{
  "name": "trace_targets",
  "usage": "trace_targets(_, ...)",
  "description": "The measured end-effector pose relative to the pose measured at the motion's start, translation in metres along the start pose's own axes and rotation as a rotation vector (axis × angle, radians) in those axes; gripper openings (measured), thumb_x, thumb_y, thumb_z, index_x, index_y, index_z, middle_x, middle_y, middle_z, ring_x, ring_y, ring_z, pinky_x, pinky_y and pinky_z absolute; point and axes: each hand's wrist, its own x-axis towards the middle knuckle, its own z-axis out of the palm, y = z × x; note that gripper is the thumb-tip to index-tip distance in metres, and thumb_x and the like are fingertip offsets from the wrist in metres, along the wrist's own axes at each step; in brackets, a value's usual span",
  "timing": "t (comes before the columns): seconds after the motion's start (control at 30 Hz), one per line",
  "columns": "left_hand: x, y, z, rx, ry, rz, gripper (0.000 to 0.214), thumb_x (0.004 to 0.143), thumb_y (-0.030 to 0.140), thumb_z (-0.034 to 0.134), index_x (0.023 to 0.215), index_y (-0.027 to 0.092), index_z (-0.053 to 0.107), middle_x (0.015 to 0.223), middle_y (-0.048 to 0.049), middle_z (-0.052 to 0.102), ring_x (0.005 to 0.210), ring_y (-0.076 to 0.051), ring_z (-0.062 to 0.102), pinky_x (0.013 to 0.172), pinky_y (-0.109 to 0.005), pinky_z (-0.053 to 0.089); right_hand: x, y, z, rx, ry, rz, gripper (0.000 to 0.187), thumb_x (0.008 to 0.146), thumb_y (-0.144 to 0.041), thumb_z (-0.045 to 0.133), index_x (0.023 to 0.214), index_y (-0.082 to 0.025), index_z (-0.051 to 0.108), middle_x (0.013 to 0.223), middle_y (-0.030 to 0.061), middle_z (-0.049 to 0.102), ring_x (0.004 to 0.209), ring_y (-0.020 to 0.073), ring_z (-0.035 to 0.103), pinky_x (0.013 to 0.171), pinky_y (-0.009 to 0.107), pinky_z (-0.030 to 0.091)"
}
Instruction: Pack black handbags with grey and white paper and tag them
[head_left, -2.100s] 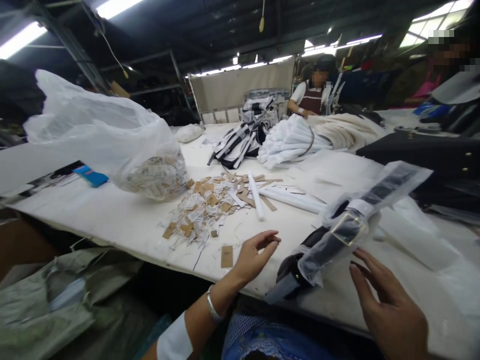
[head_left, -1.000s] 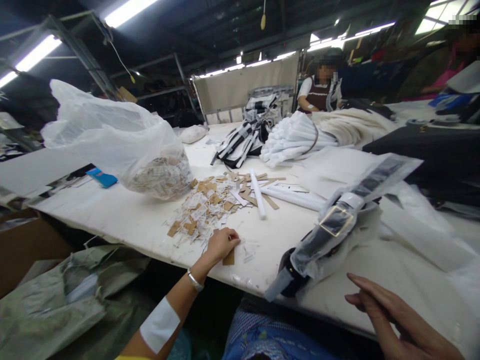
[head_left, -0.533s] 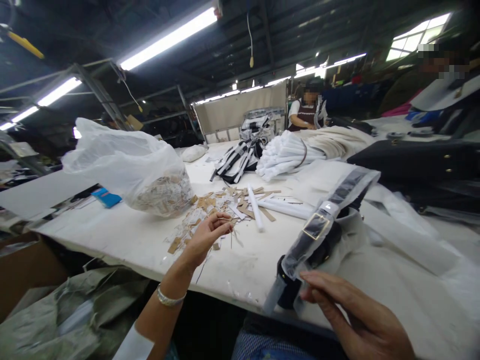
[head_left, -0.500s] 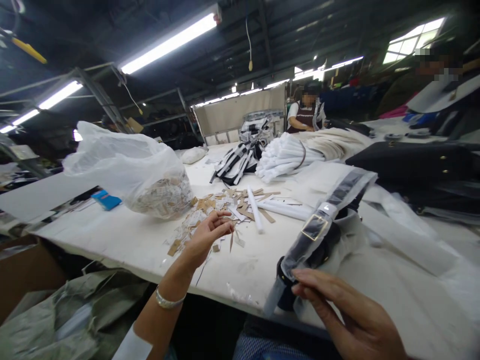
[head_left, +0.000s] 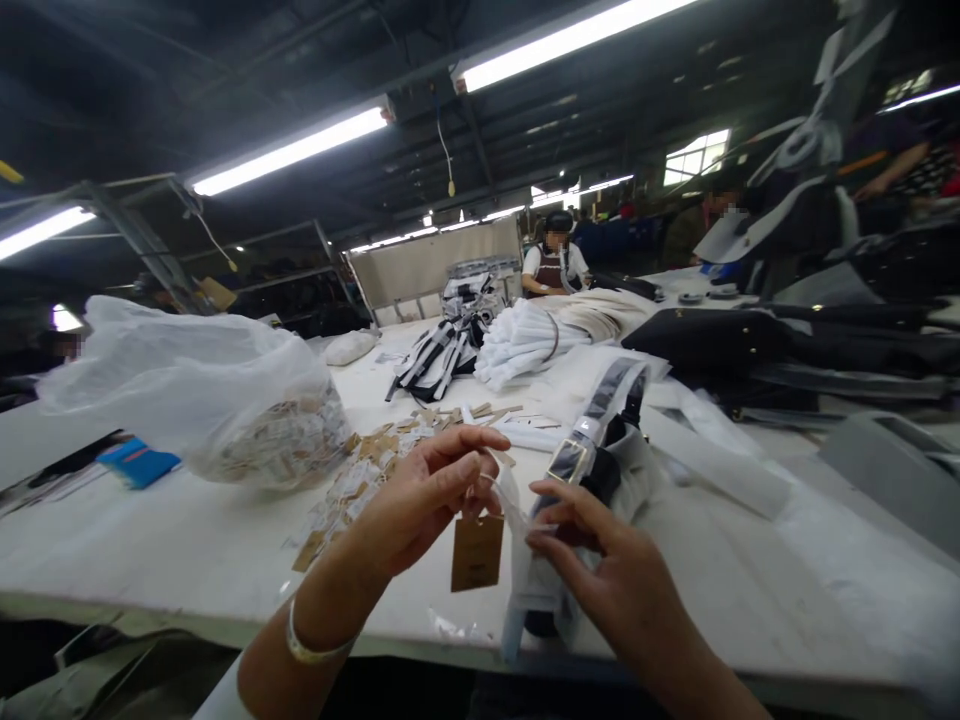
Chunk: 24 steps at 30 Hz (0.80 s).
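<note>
A bag and a tag heap sit left of the belt, a white bundle beyond it. Tube lights shine above the white surface. Just left of the belt, a tag, its print too small to read, hangs from the pinching left hand; the right hand curls half-open by the belt, any grip unclear.

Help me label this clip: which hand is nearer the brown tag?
Left. The brown tag hangs just below the left hand; the right hand is apart, to the tag's right.

A brown tag hangs from the left grip, near the right grip.
</note>
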Motion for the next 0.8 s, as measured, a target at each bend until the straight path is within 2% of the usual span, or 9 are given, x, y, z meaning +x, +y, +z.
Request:
trace_targets(0.1, 0.009, 0.000, -0.001, 0.231, -0.074, -0.005, 0.040, 0.083, 0.049, 0.072, 0.109, 0.019, 0.070, 0.072, 0.0003, 0.055, 0.056, -0.009, 0.049, 0.053, -0.021, 0.042, -0.004, -0.001, -0.024, 0.059, 0.097, 0.074, 0.037, 0.085, -0.036, 0.070, 0.120, -0.026, 0.062, 0.086, 0.0003, 0.075, 0.081, 0.0178, 0.073, 0.077, 0.027, 0.060)
trace_targets(0.23, 0.023, 0.003, 0.008, 0.658, -0.253, 0.023, 0.041, 0.082, 0.046, 0.072, 0.114, 0.020, 0.070, 0.082, -0.0030, 0.062, 0.063, -0.013, 0.053, 0.055, -0.023, 0.042, -0.006, -0.001, -0.046, 0.174, 0.178, 0.116, 0.043, 0.084, -0.038, 0.070, 0.124, -0.025, 0.061, 0.088, 0.0016, 0.073, 0.081, 0.0164, 0.071, 0.073, 0.025, 0.060)
trace_targets(0.33, 0.031, 0.005, 0.022, 0.946, -0.361, 0.069, 0.037, 0.082, 0.043, 0.073, 0.114, 0.024, 0.071, 0.086, -0.0025, 0.068, 0.061, -0.012, 0.053, 0.055, -0.023, 0.040, -0.006, -0.002, -0.055, 0.244, 0.215, 0.109, 0.048, 0.083, -0.036, 0.072, 0.128, -0.024, 0.059, 0.099, 0.0039, 0.072, 0.079, 0.0144, 0.068, 0.070, 0.024, 0.059)
trace_targets(0.43, 0.037, 0.008, 0.034, 1.078, -0.428, 0.093, 0.025, 0.090, 0.039, 0.064, 0.108, 0.024, 0.074, 0.079, -0.0016, 0.071, 0.062, -0.012, 0.055, 0.056, -0.022, 0.039, -0.007, -0.003, -0.061, 0.297, 0.207, 0.095, 0.051, 0.083, -0.034, 0.073, 0.131, -0.026, 0.057, 0.114, 0.0058, 0.069, 0.068, 0.0094, 0.062, 0.064, 0.022, 0.057)
trace_targets(0.53, 0.043, 0.009, 0.041, 1.090, -0.422, 0.102, 0.023, 0.094, 0.034, 0.058, 0.098, 0.020, 0.076, 0.070, -0.0007, 0.069, 0.063, -0.011, 0.056, 0.058, -0.020, 0.041, -0.009, -0.004, -0.066, 0.362, 0.191, 0.094, 0.051, 0.083, -0.032, 0.073, 0.131, -0.027, 0.057, 0.123, 0.0072, 0.066, 0.064, 0.0061, 0.058, 0.063, 0.020, 0.055)
trace_targets(0.63, 0.049, 0.008, 0.044, 1.004, -0.262, 0.076, 0.027, 0.095, 0.037, 0.056, 0.104, 0.018, 0.073, 0.063, 0.0002, 0.068, 0.048, -0.008, 0.051, 0.047, -0.018, 0.039, -0.010, -0.004, -0.067, 0.425, 0.199, 0.107, 0.051, 0.081, -0.031, 0.075, 0.130, -0.026, 0.059, 0.132, 0.0092, 0.061, 0.061, 0.0044, 0.054, 0.058, 0.019, 0.051)
trace_targets(0.73, 0.055, 0.006, 0.047, 0.774, -0.157, 0.040, 0.031, 0.093, 0.043, 0.060, 0.107, 0.017, 0.070, 0.074, -0.0028, 0.073, 0.040, -0.006, 0.048, 0.038, -0.017, 0.038, -0.010, -0.001, -0.065, 0.471, 0.185, 0.133, 0.053, 0.080, -0.030, 0.076, 0.130, -0.027, 0.060, 0.138, 0.0091, 0.057, 0.060, 0.0031, 0.052, 0.053, 0.018, 0.047)
trace_targets(0.8, 0.057, 0.005, 0.051, 0.586, -0.151, 0.034, 0.029, 0.091, 0.042, 0.063, 0.101, 0.015, 0.069, 0.084, -0.0055, 0.074, 0.045, -0.007, 0.055, 0.043, -0.018, 0.045, -0.010, 0.001, -0.062, 0.501, 0.169, 0.140, 0.055, 0.080, -0.029, 0.076, 0.132, -0.030, 0.058, 0.140, 0.0075, 0.056, 0.061, 0.0028, 0.052, 0.054, 0.017, 0.046)
